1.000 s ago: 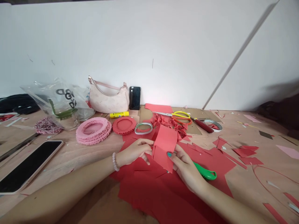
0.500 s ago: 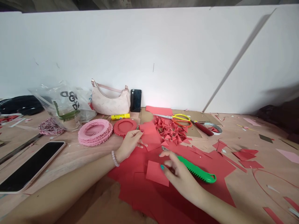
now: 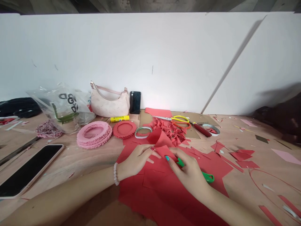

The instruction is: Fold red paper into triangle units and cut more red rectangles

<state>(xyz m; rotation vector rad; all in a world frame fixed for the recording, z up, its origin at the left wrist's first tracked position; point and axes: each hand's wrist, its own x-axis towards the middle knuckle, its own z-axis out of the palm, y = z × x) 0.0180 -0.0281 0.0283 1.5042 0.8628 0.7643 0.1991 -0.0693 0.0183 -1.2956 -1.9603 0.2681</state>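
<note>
Fingertips of my left hand (image 3: 138, 160), closed in a pinch, grip the lower edge of a curled sheet of red paper (image 3: 160, 138). My right hand (image 3: 189, 171) pinches a small red paper piece (image 3: 166, 154) between thumb and fingers, right beside the left fingertips. Below both hands lie large red paper sheets (image 3: 162, 194). A green-handled cutter (image 3: 208, 177) rests on these sheets, partly hidden behind my right hand. Just beyond the hands is a pile of folded red paper pieces (image 3: 175, 133).
Yellow-and-orange scissors (image 3: 180, 121), a red-handled tool (image 3: 202, 129) and a tape roll (image 3: 211, 129) lie behind the pile. Leftward are another tape roll (image 3: 143, 132), red rings (image 3: 124, 129), pink rings (image 3: 94, 135), a glue stick (image 3: 119, 118), a handbag (image 3: 110, 103) and a phone (image 3: 30, 169).
My right hand has picked the small red piece up off the sheets and brought it to my left hand. My left hand has moved right with the curled paper, uncovering a tape roll.
</note>
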